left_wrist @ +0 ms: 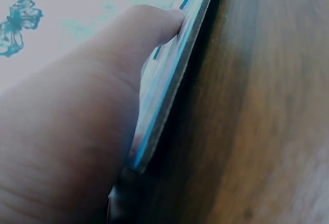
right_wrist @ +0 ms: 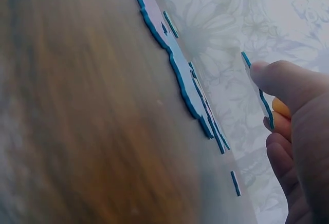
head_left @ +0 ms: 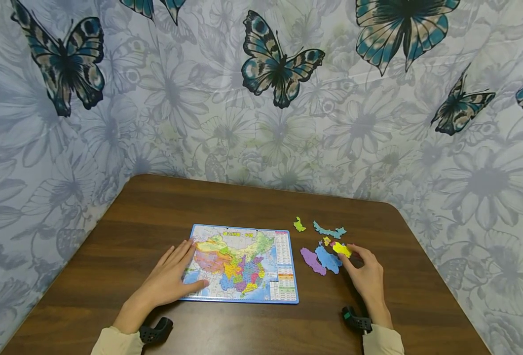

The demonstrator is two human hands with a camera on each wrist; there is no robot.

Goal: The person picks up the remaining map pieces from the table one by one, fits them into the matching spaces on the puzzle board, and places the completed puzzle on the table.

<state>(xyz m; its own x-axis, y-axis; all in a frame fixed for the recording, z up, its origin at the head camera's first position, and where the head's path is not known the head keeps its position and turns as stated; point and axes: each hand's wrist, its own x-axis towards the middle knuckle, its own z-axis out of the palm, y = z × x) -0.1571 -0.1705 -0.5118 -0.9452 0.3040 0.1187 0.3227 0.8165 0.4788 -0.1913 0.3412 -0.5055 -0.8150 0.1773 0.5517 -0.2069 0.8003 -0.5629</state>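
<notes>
A map puzzle board (head_left: pixel 285 266) with a blue rim lies flat on the table. My left hand (head_left: pixel 166 278) rests on its left side with fingers straight, and in the left wrist view the thumb (left_wrist: pixel 159 23) lies along the board's near edge. My right hand (head_left: pixel 368 276) pinches a yellow puzzle piece (head_left: pixel 341 249) between thumb and fingers. In the right wrist view that piece (right_wrist: pixel 258 90) is held up off the table, seen edge-on. Beside it lie a blue puzzle piece (head_left: pixel 328 260) and a purple puzzle piece (head_left: pixel 313 261).
A long light-blue piece (head_left: pixel 329 230) and a green piece (head_left: pixel 299 225) lie farther back, with several small pieces near a yellow-orange one (head_left: pixel 326 241). The brown wooden table (head_left: pixel 243 202) meets a butterfly-patterned backdrop (head_left: pixel 172 123) behind.
</notes>
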